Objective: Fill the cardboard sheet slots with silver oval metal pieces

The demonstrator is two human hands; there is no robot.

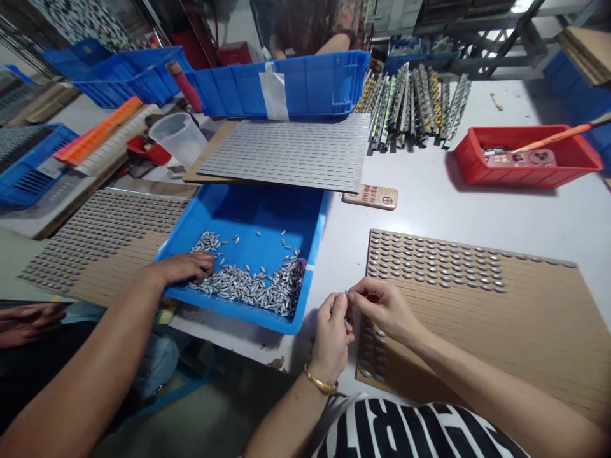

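Note:
My left hand, with a gold bracelet at the wrist, is curled around a few small silver spindle-shaped pieces that show between the fingers. The fingertips of my right hand meet it in a pinch, on what looks like one of these pieces. Both hands are over the left edge of a ridged cardboard sheet. Silver pieces lie in rows along its far side, and others sit at its near left corner. Left of my hands is a blue tray with a loose heap of the same pieces.
A co-worker's hand reaches into the tray from the left. A slotted grey panel overhangs the tray's far end. Around stand a second filled cardboard sheet, a phone-like case, a red bin and patterned strips.

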